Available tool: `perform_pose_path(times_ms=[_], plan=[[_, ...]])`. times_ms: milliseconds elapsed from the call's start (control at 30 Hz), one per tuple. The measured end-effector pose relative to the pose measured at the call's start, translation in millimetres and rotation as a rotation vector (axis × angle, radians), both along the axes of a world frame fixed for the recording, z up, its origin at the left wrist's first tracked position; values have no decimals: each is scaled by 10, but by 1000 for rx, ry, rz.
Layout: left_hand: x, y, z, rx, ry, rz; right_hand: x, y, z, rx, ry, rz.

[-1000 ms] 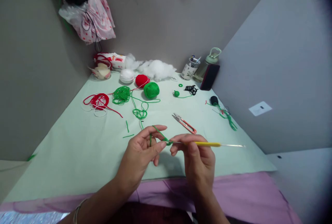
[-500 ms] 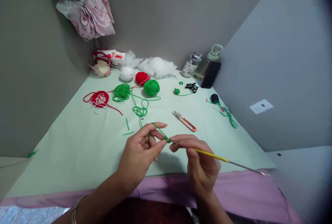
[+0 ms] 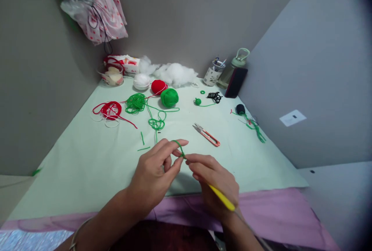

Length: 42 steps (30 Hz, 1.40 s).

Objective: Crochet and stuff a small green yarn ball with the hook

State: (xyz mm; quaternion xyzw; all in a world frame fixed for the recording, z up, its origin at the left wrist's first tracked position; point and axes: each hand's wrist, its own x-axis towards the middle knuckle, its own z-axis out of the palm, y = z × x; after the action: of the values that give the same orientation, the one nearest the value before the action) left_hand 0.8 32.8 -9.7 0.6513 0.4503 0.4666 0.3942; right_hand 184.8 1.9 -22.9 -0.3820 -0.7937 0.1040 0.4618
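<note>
Green yarn (image 3: 181,149) runs over the raised index finger of my left hand (image 3: 157,165) to a small piece of green crochet pinched between its thumb and fingers. Beside it, my right hand (image 3: 216,183) is closed round a crochet hook (image 3: 222,196) with a yellow grip. The hook's working tip is hidden by my fingers at the crochet; its rear shaft points down to the right. From my left hand the yarn trails back to a loose green tangle (image 3: 157,122) on the table.
Orange thread snips (image 3: 207,134) lie beyond my hands. Farther back are a green yarn ball (image 3: 169,98), a red yarn ball (image 3: 158,87), a white yarn ball (image 3: 141,82) and white stuffing (image 3: 176,74). A phone (image 3: 236,83) leans against a bottle (image 3: 240,60), near a pen cup (image 3: 214,74).
My right hand has turned, swinging the hook's rear end from pointing right to pointing down towards me. The crochet piece has shifted slightly left, and the yarn over my index finger hangs steeper.
</note>
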Motion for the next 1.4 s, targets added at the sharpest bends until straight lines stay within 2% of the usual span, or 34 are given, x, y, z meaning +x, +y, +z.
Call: perform_pose_path(times_ms=[67, 233, 367, 500, 667, 733, 800, 867, 967, 1100, 1267, 1400], plan=[[-16, 17, -5, -21, 39, -18, -35, 0, -41, -7, -5, -10], [23, 33, 67, -300, -159, -33, -207, 53, -113, -75, 442, 7], [48, 20, 105, -385, -258, -8, -253, 72, -117, -129, 595, -3], [40, 9, 73, -285, -217, 31, -187, 52, -91, -153, 573, 11], [16, -20, 7, -24, -53, 51, -111, 15, -29, -155, 408, 27], [21, -33, -2, 23, -13, 54, -129, -2, -28, -144, 379, 7], [41, -41, 3, -29, -43, 48, -175, -13, -51, -108, 404, -22], [67, -45, 15, -152, -129, 33, -234, -13, -89, -79, 485, -51], [90, -46, 30, -325, -261, 22, -303, 3, -138, -122, 654, -78], [79, -46, 34, -349, -300, 50, -320, 18, -151, -221, 774, -61], [61, -51, 22, -220, -193, 76, -294, -1, -131, -205, 695, -76], [39, -47, -45, 37, -30, 117, -293, -24, -132, -143, 586, -84]])
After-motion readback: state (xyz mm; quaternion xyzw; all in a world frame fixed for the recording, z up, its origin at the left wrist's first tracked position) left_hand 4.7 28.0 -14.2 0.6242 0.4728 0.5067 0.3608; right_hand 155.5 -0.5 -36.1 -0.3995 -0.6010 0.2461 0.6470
